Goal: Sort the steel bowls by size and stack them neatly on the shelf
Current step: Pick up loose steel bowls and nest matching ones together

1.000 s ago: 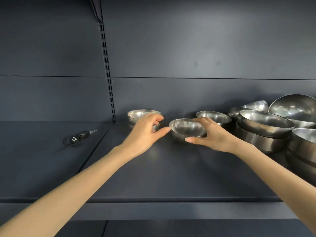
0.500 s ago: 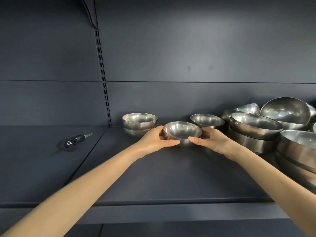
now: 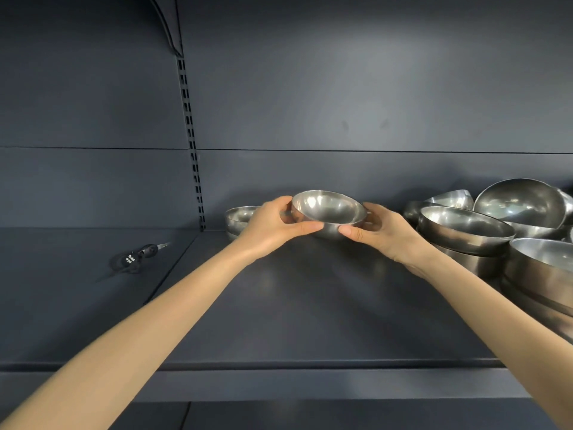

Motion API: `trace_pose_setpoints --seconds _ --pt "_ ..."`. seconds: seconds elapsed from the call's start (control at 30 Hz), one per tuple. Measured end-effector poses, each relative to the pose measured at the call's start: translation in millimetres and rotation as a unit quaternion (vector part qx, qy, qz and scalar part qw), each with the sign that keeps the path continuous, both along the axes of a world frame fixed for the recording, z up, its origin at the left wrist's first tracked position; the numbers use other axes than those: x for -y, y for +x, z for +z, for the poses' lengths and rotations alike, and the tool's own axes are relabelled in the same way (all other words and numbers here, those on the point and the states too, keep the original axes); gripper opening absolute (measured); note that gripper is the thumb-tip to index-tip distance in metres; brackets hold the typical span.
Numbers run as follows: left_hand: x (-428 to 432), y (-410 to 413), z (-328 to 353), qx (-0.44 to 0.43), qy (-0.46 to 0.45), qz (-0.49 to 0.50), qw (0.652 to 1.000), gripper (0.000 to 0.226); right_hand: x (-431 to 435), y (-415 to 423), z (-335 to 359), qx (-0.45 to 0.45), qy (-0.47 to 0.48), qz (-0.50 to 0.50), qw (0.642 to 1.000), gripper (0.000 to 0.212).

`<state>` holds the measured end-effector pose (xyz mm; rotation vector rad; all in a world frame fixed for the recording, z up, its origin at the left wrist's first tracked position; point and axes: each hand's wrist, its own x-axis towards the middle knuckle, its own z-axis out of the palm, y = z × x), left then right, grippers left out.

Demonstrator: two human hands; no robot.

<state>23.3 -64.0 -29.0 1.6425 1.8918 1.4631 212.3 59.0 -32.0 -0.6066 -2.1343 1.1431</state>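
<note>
Fingers [image 3: 283, 201] of left hand [image 3: 269, 226] and right hand [image 3: 384, 235] clasping small steel bowl [image 3: 328, 209] from either side, tilted and seemingly just off the shelf [image 3: 310, 305]; two-handed for steadiness, likely bound for small-bowl stack [image 3: 239, 216] at 9 o'clock, away from larger bowls [image 3: 465, 228] at 3 o'clock

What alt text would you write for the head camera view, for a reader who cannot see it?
A person's left hand and right hand hold a small steel bowl over a dark shelf, tilted toward the camera. A stack of small bowls stands behind the left hand; larger bowls crowd the right.
</note>
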Motion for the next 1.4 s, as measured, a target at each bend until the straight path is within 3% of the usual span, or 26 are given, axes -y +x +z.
trace_pose_setpoints --seconds 0.37,0.73,0.93,1.1,1.23,1.4 --pt "32.5 -56.2 36.7 -0.027 -0.009 0.058 0.998 0.047 11.6 -70.0 30.3 -0.017 0.022 0.027 0.999 0.054" --pt "46.7 -92.6 17.0 0.023 -0.041 0.073 0.996 0.014 10.5 -121.6 12.6 0.033 0.01 0.054 0.998 0.059" --pt "43.0 -99.9 8.3 0.031 -0.049 0.074 0.996 0.015 2.8 -130.9 2.4 0.045 0.002 0.053 0.998 0.063" --pt "38.2 -108.1 -2.8 0.032 -0.063 0.074 0.995 0.025 0.8 -135.3 -5.8 0.052 -0.025 0.064 0.996 0.062" --pt "37.9 -109.7 -10.5 0.054 -0.075 0.087 0.992 0.054 2.5 -137.1 -12.0 0.043 -0.046 0.07 0.996 0.068" --pt "37.2 -101.5 -16.3 0.136 -0.07 0.066 0.986 0.072 0.0 -140.5 -18.5 0.029 -0.064 0.079 0.994 0.071"
